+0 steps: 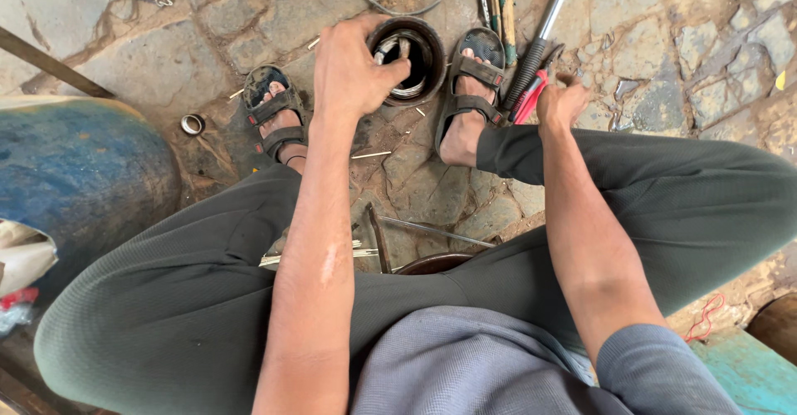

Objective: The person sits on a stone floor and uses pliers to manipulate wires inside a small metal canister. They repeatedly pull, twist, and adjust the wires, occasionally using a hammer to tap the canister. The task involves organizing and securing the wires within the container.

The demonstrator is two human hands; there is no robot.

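1. The round dark metal housing (looks like a hub or bearing cup) stands open end up on the stone floor, between the person's two sandalled feet.
2. Left hand sits on its rim, fingers curled over the edge and into the bore, gripping the wall.
3. Right hand is at the red-handled tool beside the right foot; fingers look curled, but I cannot tell if they are closed on it or only touching.
4. Handling, my read: thick steel, so heavy for its size and fully stiff; not fragile. Grimy, likely greasy, so slippery on the outer wall.
5. Best hold: hook over the rim as the left hand does, thumb outside, fingers inside. A pinch on the outside alone would likely slip.
6. Shiny metal parts sit inside the bore; keep it upright or they could drop out.
7. Nearby: hammer lying by the right foot, small metal ring well apart to the left, blue drum at the left knee.
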